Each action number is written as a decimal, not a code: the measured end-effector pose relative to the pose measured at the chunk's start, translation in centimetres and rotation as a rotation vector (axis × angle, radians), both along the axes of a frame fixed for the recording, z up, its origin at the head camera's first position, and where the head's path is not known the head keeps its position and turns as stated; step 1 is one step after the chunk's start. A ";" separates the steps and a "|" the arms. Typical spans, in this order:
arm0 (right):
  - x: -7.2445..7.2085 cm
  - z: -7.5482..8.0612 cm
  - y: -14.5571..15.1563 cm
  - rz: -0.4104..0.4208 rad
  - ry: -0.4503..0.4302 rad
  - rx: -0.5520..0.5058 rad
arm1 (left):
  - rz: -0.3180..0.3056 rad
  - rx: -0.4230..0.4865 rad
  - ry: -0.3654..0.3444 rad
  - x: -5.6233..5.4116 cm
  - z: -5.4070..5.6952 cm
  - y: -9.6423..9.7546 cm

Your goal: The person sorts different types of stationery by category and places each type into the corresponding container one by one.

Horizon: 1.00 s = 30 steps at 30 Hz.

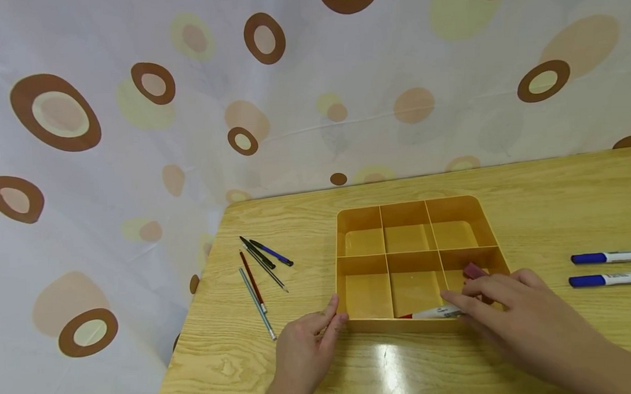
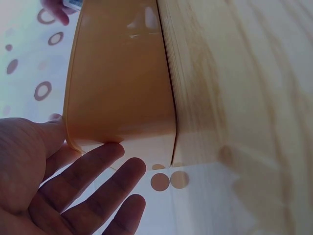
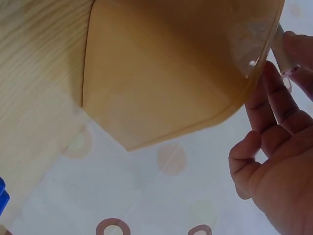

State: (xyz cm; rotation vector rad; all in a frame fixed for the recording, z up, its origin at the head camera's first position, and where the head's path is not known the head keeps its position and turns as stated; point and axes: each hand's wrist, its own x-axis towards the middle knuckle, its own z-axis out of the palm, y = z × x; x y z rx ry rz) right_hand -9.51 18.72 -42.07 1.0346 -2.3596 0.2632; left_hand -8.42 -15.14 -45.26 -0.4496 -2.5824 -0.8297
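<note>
My hands are apart, both at the orange six-compartment tray [image 1: 420, 325] on the wooden bench [image 1: 316, 220]. I have the left hand [image 1: 306, 349] at its front left corner, fingers loosely spread and touching the outside. With the right hand [image 1: 512, 312] I pinch the white marker [image 1: 436, 313], red end pointing left, along the front wall at the front middle compartment. Beneath my right fingers, a maroon block [image 1: 474, 271], partly hidden, sits in the front right compartment. Left of the tray I see a blue pen [image 1: 273, 253], a red pencil [image 1: 252, 280] and a light blue pencil [image 1: 258, 304]; two blue-capped markers [image 1: 616, 278] lie to the right.
</note>
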 end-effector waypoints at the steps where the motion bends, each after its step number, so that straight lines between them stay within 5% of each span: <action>1: 0.0 0.2 0.0 -0.003 0.008 -0.016 | 0.000 0.000 0.000 0.0 0.0 0.0; 19: 0.0 0.3 4.4 -0.141 0.019 -0.083 | 0.003 0.008 -0.008 0.1 -0.2 0.0; 24: -1.2 -0.6 7.7 -0.240 0.083 -0.120 | -0.003 0.015 -0.009 0.1 -0.2 0.0; 30: -3.1 -3.3 12.7 -0.222 0.119 -0.247 | 0.000 -0.003 -0.007 0.1 -0.3 -0.1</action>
